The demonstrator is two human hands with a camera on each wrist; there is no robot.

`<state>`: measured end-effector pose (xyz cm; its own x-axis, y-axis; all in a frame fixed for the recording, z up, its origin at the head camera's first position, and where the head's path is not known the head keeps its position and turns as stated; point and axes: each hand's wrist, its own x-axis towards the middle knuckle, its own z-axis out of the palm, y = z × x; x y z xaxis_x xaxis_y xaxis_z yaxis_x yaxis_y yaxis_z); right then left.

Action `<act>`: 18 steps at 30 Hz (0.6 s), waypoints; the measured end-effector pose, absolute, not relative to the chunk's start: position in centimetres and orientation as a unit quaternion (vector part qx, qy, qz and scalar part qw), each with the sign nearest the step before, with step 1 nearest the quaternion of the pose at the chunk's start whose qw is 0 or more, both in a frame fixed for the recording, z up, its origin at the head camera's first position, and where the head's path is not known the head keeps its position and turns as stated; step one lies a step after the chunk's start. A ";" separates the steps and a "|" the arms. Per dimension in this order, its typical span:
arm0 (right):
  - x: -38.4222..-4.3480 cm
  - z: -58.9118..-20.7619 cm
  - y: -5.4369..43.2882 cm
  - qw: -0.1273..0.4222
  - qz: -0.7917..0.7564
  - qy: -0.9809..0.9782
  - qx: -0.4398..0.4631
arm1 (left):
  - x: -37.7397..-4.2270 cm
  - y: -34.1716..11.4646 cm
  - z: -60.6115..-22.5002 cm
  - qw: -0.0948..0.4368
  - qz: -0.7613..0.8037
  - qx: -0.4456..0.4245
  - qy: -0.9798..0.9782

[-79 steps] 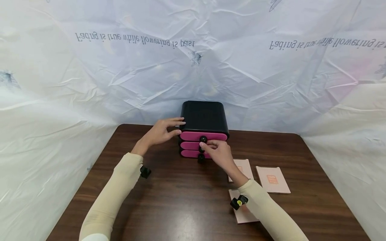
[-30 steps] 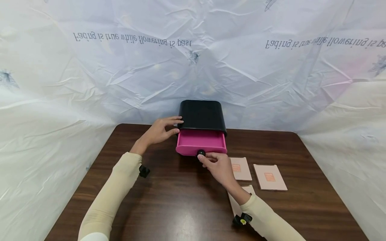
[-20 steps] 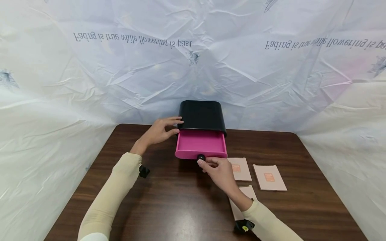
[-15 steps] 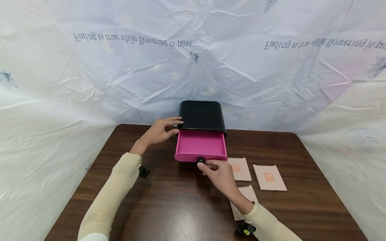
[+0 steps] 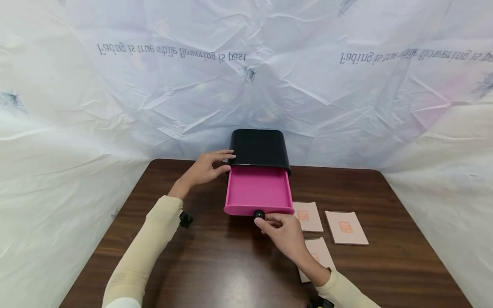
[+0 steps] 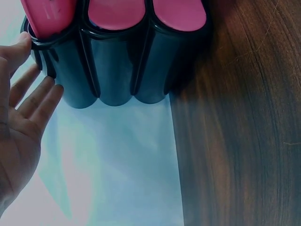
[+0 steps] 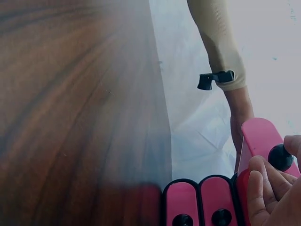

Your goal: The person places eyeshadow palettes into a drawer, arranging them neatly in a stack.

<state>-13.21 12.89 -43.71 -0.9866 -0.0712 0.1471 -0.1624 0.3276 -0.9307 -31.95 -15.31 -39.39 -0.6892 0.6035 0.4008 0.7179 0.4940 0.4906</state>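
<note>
A small black drawer cabinet point(image 5: 259, 147) stands at the back of the table. Its pink top drawer point(image 5: 259, 188) is pulled well out, with nothing lying inside. My right hand point(image 5: 286, 235) pinches the black round knob point(image 5: 259, 214) on that drawer between thumb and fingers. On the other side, my left hand point(image 5: 207, 168) rests against the cabinet's left upper edge. Its fingers look extended along the black casing in the left wrist view. Two lower pink drawers, one the middle drawer point(image 6: 117, 14), sit pushed in; the extended drawer covers them in the head view.
Three flat pale pink cases lie right of the cabinet: a back case point(image 5: 311, 220) by the drawer, a right case point(image 5: 346, 228), and a front case point(image 5: 319, 252) partly under my right forearm. A printed white sheet point(image 5: 246, 98) hangs behind the brown table point(image 5: 215, 265).
The right hand has moved from the closed drawer fronts toward me, drawing the top drawer out by its knob. The left hand has stayed at the cabinet's side.
</note>
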 end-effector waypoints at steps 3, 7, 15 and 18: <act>-12.8 -44.0 13.0 0.033 0.577 -0.813 0.069 | -31.9 -15.2 -39.6 0.089 -0.326 -0.384 -0.859; -12.5 -44.3 13.1 0.026 0.577 -0.814 0.066 | -31.9 -15.2 -39.6 0.092 -0.325 -0.383 -0.860; -12.1 -45.4 12.9 0.019 0.576 -0.815 0.059 | -32.1 -15.2 -39.7 0.089 -0.327 -0.387 -0.858; -12.1 -45.6 12.9 0.018 0.579 -0.813 0.058 | -32.2 -15.2 -39.9 0.096 -0.328 -0.392 -0.854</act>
<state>-12.11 12.86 -45.64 -0.9926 -0.0743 0.0961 -0.1152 0.3238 -0.9391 -32.22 -15.25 -39.91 -0.6747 0.6056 0.4219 0.7323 0.4779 0.4851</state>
